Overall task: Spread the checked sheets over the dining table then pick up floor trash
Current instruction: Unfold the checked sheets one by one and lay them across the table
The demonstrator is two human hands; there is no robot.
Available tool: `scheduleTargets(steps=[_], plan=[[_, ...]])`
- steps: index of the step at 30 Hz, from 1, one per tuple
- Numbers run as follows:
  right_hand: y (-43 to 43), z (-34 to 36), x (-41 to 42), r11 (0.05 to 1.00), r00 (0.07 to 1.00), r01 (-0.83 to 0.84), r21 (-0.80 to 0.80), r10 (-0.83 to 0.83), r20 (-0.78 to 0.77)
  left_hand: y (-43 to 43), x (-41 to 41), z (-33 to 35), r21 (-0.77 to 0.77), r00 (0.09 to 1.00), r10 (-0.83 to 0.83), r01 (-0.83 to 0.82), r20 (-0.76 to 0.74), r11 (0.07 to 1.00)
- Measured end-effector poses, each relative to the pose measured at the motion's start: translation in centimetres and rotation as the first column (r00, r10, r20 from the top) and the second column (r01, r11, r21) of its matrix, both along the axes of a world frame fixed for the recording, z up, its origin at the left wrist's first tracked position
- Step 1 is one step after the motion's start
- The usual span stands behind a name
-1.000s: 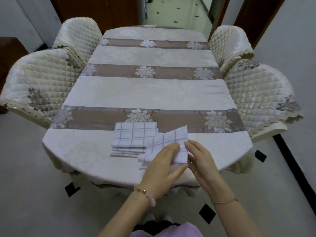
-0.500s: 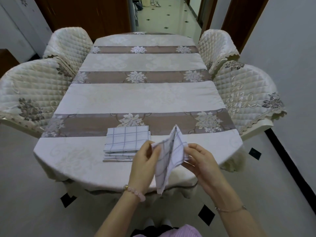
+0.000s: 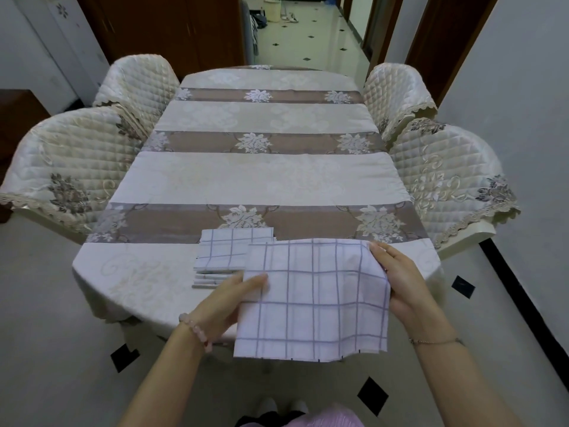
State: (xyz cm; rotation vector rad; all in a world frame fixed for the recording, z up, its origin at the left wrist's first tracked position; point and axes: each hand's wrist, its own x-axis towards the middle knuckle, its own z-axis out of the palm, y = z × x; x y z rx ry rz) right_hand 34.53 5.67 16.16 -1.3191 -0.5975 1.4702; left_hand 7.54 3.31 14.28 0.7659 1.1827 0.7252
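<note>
Left hand [image 3: 229, 298] and right hand [image 3: 400, 280] pinch the opened checked sheet [image 3: 311, 300] by its sides.

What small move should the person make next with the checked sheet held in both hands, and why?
Probably carry the checked sheet forward and lay it flat on the dining table. The left hand and right hand hold its side edges, and it hangs over the near table edge, partly covering the folded stack, while the tablecloth beyond lies bare.

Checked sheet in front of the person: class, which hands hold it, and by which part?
Both: left hand grips the checked sheet at its left edge, right hand at its upper right edge.
</note>
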Motion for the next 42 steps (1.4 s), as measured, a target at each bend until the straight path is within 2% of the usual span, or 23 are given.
scheduleTargets(steps=[2, 3, 5, 6, 8, 9, 10, 12, 14, 16, 22, 27, 30, 35, 38, 42], plan=[[0.3, -0.4, 0.4, 1.000, 1.000, 0.018, -0.020, -0.018, 0.015, -1.1, 0.4, -0.7, -0.046, 0.988, -0.150, 0.148, -0.032, 0.988], [0.4, -0.7, 0.5, 0.999, 0.999, 0.034, -0.029, -0.032, 0.042, -1.6, 0.6, -1.1, -0.043, 0.985, -0.164, 0.162, -0.056, 0.986], [0.7, -1.3, 0.8, 0.997, 0.983, 0.068, -0.037, -0.060, 0.173, -1.9, 1.1, -1.3, -0.013, 0.993, -0.063, 0.062, -0.095, 0.998], [0.7, -1.4, 0.8, 0.996, 0.949, 0.083, -0.027, -0.071, 0.306, -1.8, 1.3, -1.2, 0.015, 0.995, 0.009, -0.007, -0.102, 1.000], [0.5, -1.4, 0.6, 0.997, 0.785, 0.062, 0.047, -0.077, 0.615, -1.4, 1.7, -0.6, 0.065, 0.987, 0.135, -0.130, -0.086, 0.989], [0.1, -1.2, 0.3, 0.994, 0.704, 0.016, 0.106, -0.086, 0.705, -1.3, 2.0, -0.1, 0.087, 0.982, 0.176, -0.170, -0.074, 0.982], [-0.3, -0.7, -0.2, 0.987, 0.668, -0.040, 0.154, -0.088, 0.739, -1.1, 2.4, 0.4, 0.105, 0.976, 0.206, -0.198, -0.069, 0.975], [-1.5, 0.5, -2.2, 0.966, 0.730, -0.164, 0.198, -0.016, 0.683, -0.6, 3.1, 1.2, 0.148, 0.967, 0.245, -0.232, -0.075, 0.961], [-2.9, 1.6, -4.8, 0.928, 0.798, -0.310, 0.208, 0.135, 0.588, -0.1, 3.8, 1.9, 0.187, 0.962, 0.258, -0.239, -0.089, 0.953], [-3.7, 1.9, -6.9, 0.883, 0.808, -0.419, 0.211, 0.257, 0.530, 0.2, 4.3, 2.7, 0.208, 0.968, 0.241, -0.222, -0.069, 0.953], [-3.7, 1.7, -8.0, 0.892, 0.841, -0.414, 0.182, 0.299, 0.451, 0.3, 4.1, 3.8, 0.181, 0.986, 0.150, -0.162, 0.080, 0.970], [-3.9, 1.7, -8.0, 0.880, 0.835, -0.437, 0.185, 0.320, 0.447, -0.4, 4.7, 3.3, 0.235, 0.990, 0.143, -0.138, -0.002, 0.962], [-3.9, 1.2, -8.2, 0.888, 0.839, -0.422, 0.182, 0.306, 0.451, -0.4, 5.0, 3.1, 0.255, 0.983, 0.171, -0.149, -0.067, 0.955], [-3.3, 0.3, -8.1, 0.919, 0.885, -0.324, 0.226, 0.210, 0.416, -0.2, 5.1, 3.1, 0.264, 0.972, 0.224, -0.200, -0.064, 0.943], [-2.6, 0.3, -7.2, 0.954, 0.946, -0.183, 0.239, 0.105, 0.308, -0.1, 3.9, 3.3, 0.274, 0.973, 0.230, -0.215, -0.025, 0.938], [-1.0, 0.9, -4.4, 0.981, 0.994, -0.012, 0.195, -0.009, 0.109, 0.7, 0.5, 3.8, 0.284, 0.926, 0.377, -0.366, 0.017, 0.886]])
